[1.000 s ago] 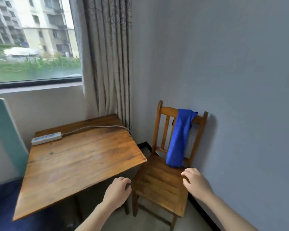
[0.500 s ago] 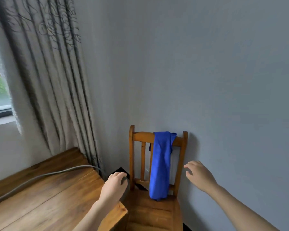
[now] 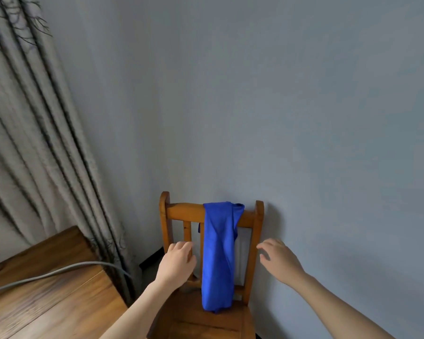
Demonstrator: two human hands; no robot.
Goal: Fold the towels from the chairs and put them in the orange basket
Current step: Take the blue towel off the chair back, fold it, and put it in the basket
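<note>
Now the left hand point(image 3: 176, 263) (empty) is nearer the towel point(image 3: 218, 253).

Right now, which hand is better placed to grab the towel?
Probably the left hand: it hovers right beside the towel, in front of the chair back. The right hand is outside the chair's post, farther off.

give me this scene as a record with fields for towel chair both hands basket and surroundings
chair: wooden chair, against the grey wall
towel: blue towel, draped over the chair's top rail, hanging to the seat
left hand: left hand, empty, beside the towel, not gripping it
right hand: right hand, empty, fingers spread, right of the chair back
basket: not in view
nearby: table with grey cable, curtain
</note>
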